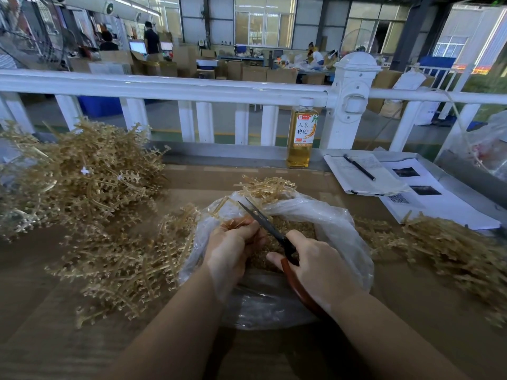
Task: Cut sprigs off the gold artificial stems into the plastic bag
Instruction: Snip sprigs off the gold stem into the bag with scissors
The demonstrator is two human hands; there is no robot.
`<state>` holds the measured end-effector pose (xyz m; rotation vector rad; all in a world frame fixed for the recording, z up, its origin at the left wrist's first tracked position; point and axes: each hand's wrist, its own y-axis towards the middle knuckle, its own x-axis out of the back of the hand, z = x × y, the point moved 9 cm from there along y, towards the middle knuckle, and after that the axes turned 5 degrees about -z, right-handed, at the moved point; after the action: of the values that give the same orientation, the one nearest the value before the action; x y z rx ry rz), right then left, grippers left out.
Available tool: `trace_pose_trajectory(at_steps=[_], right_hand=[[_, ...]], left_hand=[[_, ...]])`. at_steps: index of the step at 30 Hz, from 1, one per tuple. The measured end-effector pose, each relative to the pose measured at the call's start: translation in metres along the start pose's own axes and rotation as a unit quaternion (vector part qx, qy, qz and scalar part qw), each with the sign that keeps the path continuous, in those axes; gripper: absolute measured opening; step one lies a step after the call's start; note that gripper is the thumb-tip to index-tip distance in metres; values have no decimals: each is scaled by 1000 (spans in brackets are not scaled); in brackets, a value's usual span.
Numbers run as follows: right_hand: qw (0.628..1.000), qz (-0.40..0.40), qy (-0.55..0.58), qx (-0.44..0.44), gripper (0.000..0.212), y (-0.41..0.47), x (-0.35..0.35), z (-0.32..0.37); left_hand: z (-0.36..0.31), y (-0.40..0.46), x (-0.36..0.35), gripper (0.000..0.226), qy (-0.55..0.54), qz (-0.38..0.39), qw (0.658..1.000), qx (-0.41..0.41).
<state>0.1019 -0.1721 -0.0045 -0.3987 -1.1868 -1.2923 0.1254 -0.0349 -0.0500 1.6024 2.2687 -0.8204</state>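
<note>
Left hand fingers are curled in tight, pinching a thin gold plastic stem right over the open mouth of the clear crinkly plastic bag. Right hand has its fingers closed around the reddish-brown handles of a pair of dark-bladed scissors, thumb on top, and the blades are parted in a narrow V with the tips up by the stem. The bag sits at the middle of the brown tabletop near its front edge, and its bottom is full of small gold cut sprigs. A few more gold stems lie across the bag's far rim. Just left of the bag there's a loose spread of uncut gold stems, with a way bigger heap of them toward the far left corner. Another gold pile runs along the right edge. At the back edge a clear bottle of amber drink stands upright against the white railing, and right of it an open paper notebook with a black pen lying on it, some printed sheets beside that.
</note>
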Motion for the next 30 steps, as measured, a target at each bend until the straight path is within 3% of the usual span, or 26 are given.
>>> trace_pose_trajectory(at_steps=[30], right_hand=[[999, -15, -39, 2, 34, -5, 2, -3]], left_hand=[[0, -1, 0, 16, 31, 14, 999, -6]])
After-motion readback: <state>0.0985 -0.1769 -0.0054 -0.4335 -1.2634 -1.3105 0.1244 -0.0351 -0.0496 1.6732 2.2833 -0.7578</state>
